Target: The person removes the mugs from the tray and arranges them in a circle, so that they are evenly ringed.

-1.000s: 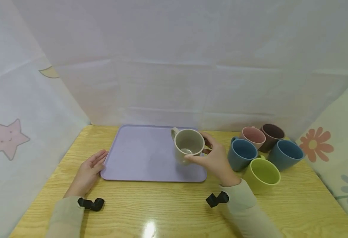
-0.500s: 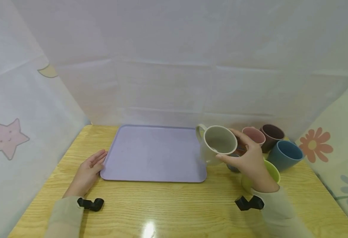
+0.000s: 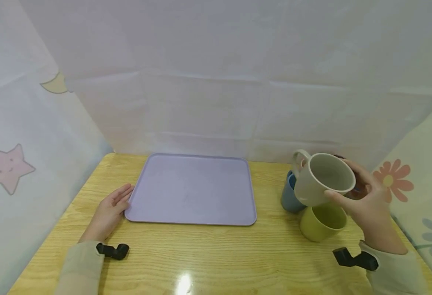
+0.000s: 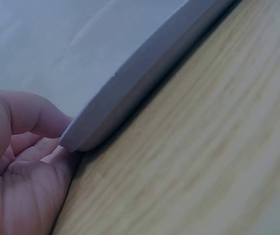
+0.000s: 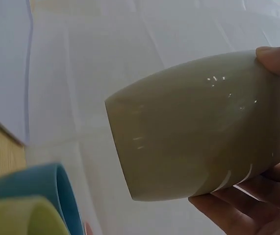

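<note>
My right hand (image 3: 374, 200) holds a pale grey mug (image 3: 308, 188) from its right side, thumb near the rim. Tilted, the mug has its handle to the left and overlaps the group of mugs at the table's right. In the right wrist view, thumb and fingers grip opposite sides of the mug (image 5: 189, 132). Over at the left, my left hand (image 3: 107, 213) touches the near left corner of a lilac tray (image 3: 192, 190), its fingers fairly straight. The left wrist view has the thumb right at the tray's corner rim (image 4: 125, 88).
A green mug (image 3: 313, 225) and a blue mug (image 3: 289, 198) stand below and behind the held mug. Most of the other mugs are hidden behind it and my right hand. A white cloth (image 3: 208, 82) hangs behind the wooden table (image 3: 208, 254).
My right hand has carried the grey mug rightward from above the tray to over the other mugs, tilting it more. My left hand stays at the tray's corner.
</note>
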Tool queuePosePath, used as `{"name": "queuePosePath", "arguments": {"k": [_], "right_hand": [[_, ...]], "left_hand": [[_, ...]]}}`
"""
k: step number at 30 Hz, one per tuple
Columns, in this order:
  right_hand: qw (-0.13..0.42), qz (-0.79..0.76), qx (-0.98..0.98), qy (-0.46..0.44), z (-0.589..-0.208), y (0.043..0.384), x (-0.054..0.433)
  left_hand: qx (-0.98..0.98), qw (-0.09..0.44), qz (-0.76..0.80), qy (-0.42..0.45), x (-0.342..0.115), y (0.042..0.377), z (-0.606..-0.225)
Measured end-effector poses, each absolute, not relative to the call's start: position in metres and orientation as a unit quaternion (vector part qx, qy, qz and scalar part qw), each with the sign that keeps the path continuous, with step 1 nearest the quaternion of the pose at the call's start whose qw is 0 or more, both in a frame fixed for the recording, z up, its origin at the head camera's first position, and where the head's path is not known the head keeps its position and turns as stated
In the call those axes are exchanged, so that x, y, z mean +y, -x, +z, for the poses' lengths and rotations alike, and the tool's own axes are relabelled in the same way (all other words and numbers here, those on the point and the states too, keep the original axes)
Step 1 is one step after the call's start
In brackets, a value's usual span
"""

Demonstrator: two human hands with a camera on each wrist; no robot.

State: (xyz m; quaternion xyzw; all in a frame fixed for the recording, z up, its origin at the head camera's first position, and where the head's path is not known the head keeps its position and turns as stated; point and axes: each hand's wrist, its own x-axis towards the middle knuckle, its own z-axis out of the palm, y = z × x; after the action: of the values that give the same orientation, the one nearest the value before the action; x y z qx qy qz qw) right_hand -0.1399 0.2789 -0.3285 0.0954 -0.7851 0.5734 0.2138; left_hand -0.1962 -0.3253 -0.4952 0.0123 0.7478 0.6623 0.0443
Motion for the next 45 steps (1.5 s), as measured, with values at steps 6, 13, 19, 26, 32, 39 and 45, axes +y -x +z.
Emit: {"name": "queuePosePath", "arguments": {"k": [6,13,19,26,32,39,45], "right_hand": [[0.249,0.614,-0.742,-0.104,-0.329,0.131,0.311],[0.277,0.612,-0.732,-0.110,-0.334,0.122,0.348],[0.275,0.572,-0.762,-0.129,-0.345,0.118,0.385],[0.229,0.558,-0.775,-0.189,-0.367,0.113,0.422],[0.185,0.618,-0.731,-0.224,-0.391,0.116,0.455],[0.137,0.600,-0.755,-0.225,-0.434,0.121,0.494],[0.117,0.581,-0.786,-0.179,-0.450,0.118,0.491]], "left_hand": [[0.753,0.045,0.656,-0.011,-0.325,0.196,-0.494],[0.756,0.049,0.652,-0.006,-0.325,0.196,-0.494],[0.753,0.048,0.657,-0.005,-0.324,0.196,-0.494],[0.755,0.050,0.653,0.000,-0.323,0.195,-0.492],[0.745,0.047,0.666,-0.002,-0.322,0.195,-0.492],[0.747,0.041,0.663,-0.006,-0.323,0.195,-0.492],[0.753,0.036,0.657,-0.003,-0.325,0.195,-0.496]]}}
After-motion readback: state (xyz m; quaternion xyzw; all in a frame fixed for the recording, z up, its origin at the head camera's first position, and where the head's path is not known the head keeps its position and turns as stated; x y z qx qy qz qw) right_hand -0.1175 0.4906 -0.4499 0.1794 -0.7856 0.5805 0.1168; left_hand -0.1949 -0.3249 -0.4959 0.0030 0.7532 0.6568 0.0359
